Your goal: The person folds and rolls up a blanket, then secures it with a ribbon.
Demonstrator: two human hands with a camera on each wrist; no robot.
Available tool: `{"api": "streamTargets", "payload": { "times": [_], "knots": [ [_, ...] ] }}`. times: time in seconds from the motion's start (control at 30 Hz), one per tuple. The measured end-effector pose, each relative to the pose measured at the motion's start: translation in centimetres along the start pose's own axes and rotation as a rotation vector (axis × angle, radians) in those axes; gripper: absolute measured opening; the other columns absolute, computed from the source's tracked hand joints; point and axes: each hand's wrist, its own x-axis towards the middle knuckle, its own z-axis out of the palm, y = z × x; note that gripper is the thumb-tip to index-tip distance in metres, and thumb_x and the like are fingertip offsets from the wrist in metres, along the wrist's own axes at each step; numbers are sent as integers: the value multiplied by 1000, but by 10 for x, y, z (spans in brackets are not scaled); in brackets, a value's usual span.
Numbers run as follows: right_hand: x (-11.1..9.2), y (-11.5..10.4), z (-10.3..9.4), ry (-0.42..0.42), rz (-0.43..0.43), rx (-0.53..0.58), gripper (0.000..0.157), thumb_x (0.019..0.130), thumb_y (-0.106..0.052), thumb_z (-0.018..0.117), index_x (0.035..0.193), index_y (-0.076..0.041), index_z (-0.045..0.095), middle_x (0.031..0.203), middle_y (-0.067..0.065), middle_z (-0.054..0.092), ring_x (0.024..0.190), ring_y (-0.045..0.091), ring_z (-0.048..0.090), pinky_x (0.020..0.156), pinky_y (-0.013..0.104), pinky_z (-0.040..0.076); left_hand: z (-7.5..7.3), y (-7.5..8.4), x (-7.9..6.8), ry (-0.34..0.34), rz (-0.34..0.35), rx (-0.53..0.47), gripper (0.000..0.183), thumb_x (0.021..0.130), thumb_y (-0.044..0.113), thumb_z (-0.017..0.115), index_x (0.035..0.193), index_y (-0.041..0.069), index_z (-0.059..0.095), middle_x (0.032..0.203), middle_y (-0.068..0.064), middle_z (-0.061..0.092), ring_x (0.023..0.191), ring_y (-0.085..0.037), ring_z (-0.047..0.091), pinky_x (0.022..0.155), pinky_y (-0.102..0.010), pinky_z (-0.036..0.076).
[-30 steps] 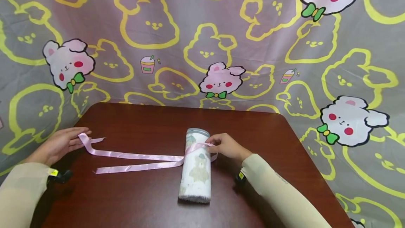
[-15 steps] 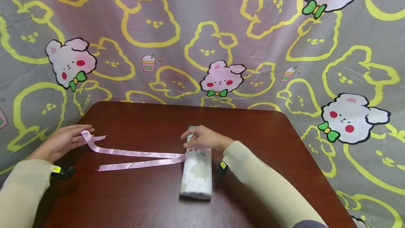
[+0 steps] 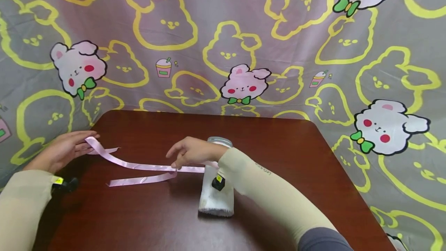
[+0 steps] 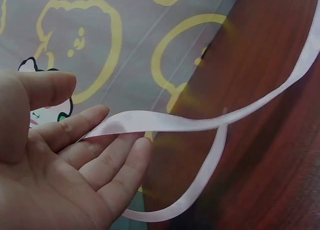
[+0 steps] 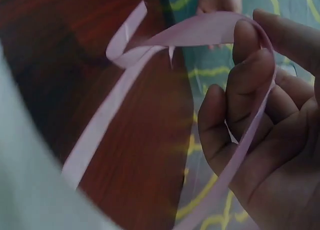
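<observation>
A white rolled towel (image 3: 216, 203) with a grey edge lies lengthwise on the table, its middle partly covered by the right forearm. Pink satin ribbon (image 3: 139, 167) runs leftward from it across the wood. My left hand (image 3: 60, 149) is at the table's left edge, palm up, with one tail of ribbon draped over its relaxed fingers; the left wrist view shows the strip (image 4: 150, 122) passing between them. Left of the towel, my right hand (image 3: 195, 152) holds the ribbon's other part, a loop (image 5: 252, 117) running along its curled fingers. The other tail (image 3: 136, 181) lies loose on the table.
The dark brown wooden table (image 3: 150, 220) has rounded far corners. A grey cloth with yellow cartoon outlines (image 3: 240, 55) hangs close around its back and sides. Each wrist carries a small black camera (image 3: 218, 182).
My right hand has moved from the towel's right side, over the top, to its left, drawing ribbon along. My left hand stays nearly still, raised slightly, with its ribbon tail.
</observation>
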Motion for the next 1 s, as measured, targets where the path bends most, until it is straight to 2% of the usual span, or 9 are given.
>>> {"api": "streamTargets", "payload": {
  "times": [0.17,0.23,0.37,0.5,0.57,0.63,0.73,0.83,1.0],
  "knots": [
    [23,-7,23,-38,-15,34,29,78,-11,69,105,-13,60,73,4,67,69,10,61,63,21,45,3,8,1,19,-7,-17,22,95,15,43,97,18,65,97,4,65,87,-19,62,71,-33,50],
    [31,-10,30,-25,-29,23,28,76,-9,70,103,-12,62,71,3,66,64,9,58,59,20,43,5,9,2,28,-16,-5,21,94,15,44,97,18,65,97,4,64,87,-19,62,71,-33,50],
    [47,-19,44,-25,-32,90,25,77,-6,68,101,-11,62,71,6,65,63,12,58,61,23,47,7,12,5,19,-26,-20,22,95,14,42,97,17,65,97,4,64,87,-19,62,71,-33,50],
    [62,-26,61,-48,10,121,22,81,-4,64,102,-9,61,73,7,66,65,16,60,66,27,49,9,14,8,14,-23,-30,22,95,14,42,98,16,64,97,3,64,87,-20,62,71,-33,50],
    [68,-28,69,-64,31,108,23,82,-5,63,104,-8,60,76,4,66,68,16,61,67,26,49,10,13,9,20,-15,-25,20,94,14,43,99,15,63,97,3,64,87,-21,62,70,-33,50],
    [70,-28,71,-61,36,24,25,83,-9,63,108,-10,60,80,-2,66,71,9,60,67,22,47,12,12,10,15,-8,-25,20,94,14,44,100,14,63,97,3,64,87,-21,62,70,-33,50],
    [62,-25,60,-44,30,-186,31,83,-20,64,114,-17,59,88,-10,65,79,-2,57,72,14,42,13,9,11,-6,0,-43,21,94,13,43,102,12,62,98,2,64,88,-21,62,70,-34,50],
    [42,-19,33,-7,18,-327,34,83,-25,63,117,-22,58,96,-13,63,85,-9,53,75,10,38,12,9,12,7,5,-30,20,94,14,44,101,14,63,98,3,64,87,-21,62,69,-33,50],
    [-9,11,-24,125,-15,-260,30,85,-25,61,114,-20,59,104,-9,62,91,-4,54,76,17,43,13,16,15,66,34,37,17,92,17,48,101,17,63,98,5,64,87,-18,62,69,-30,50]
  ]
}}
